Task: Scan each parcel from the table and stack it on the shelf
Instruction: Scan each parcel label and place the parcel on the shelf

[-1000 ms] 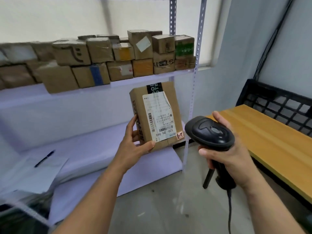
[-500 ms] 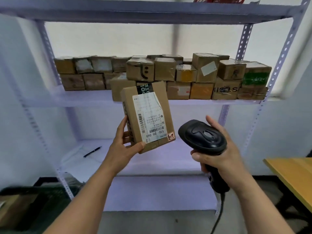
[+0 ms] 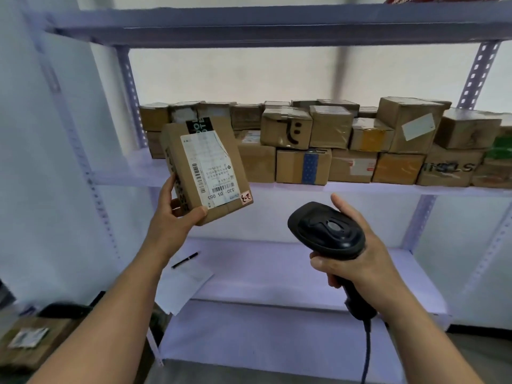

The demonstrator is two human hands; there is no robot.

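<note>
My left hand (image 3: 173, 217) grips the brown cardboard parcel (image 3: 206, 173) by its lower corner, tilted, white barcode label facing me, black print on top. My right hand (image 3: 357, 256) wraps the black scanner (image 3: 325, 231) just right of it, below the stacked shelf (image 3: 122, 173).

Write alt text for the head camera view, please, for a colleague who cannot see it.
A person's left hand holds up a labelled cardboard parcel while the right hand grips a black handheld barcode scanner, facing a pale metal shelf unit. Its middle shelf carries two layers of cardboard parcels; the lower shelf holds a pen and paper.
</note>
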